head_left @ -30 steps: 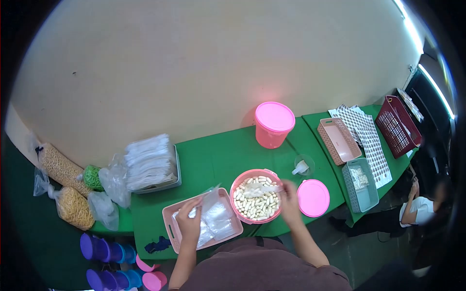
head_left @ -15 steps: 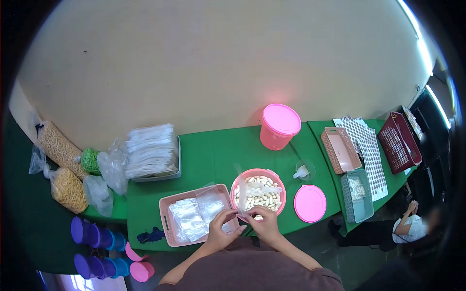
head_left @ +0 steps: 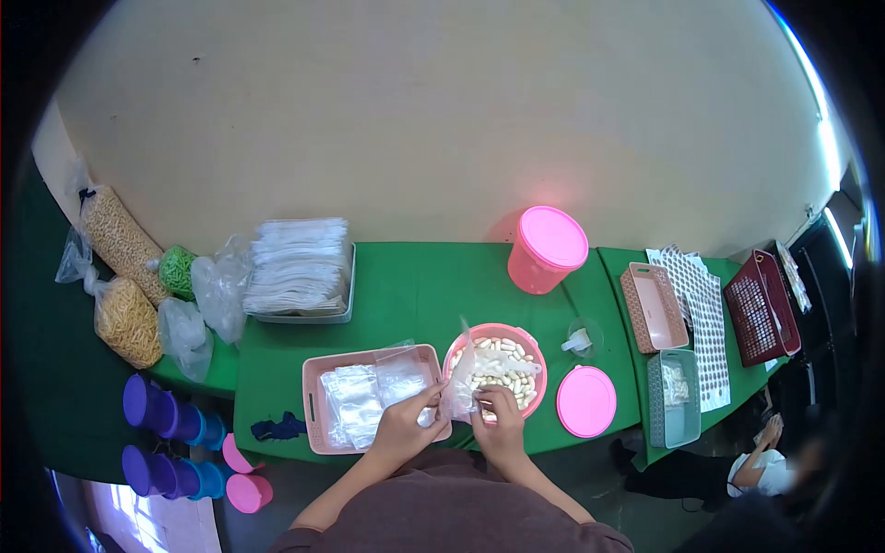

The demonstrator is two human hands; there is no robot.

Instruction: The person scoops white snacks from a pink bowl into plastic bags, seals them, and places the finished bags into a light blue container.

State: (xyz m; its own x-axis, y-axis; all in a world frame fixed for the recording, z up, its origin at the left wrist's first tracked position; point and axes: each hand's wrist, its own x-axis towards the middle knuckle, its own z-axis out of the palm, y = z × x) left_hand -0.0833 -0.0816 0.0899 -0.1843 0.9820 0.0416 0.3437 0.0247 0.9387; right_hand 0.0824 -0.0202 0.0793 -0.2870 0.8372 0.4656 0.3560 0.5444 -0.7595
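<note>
A clear plastic bag stands upright between my hands, in front of the left side of a pink tub. My left hand pinches its left edge, and the fingers of my right hand are closed on its lower right edge. The pink tub holds many white, capsule-shaped pieces, with a translucent scoop lying on them. Below and left of the bag, close to my left hand, is a pink basket with stacks of clear plastic bags.
A lidded pink bucket stands at the back; a round pink lid lies right of the tub. White packets fill a tray at left, near bulk snack bags. Baskets and sticker sheets lie right. A person is at far right.
The bag has opened wider between my hands. My hands have moved slightly apart, and the view has shifted a little.
</note>
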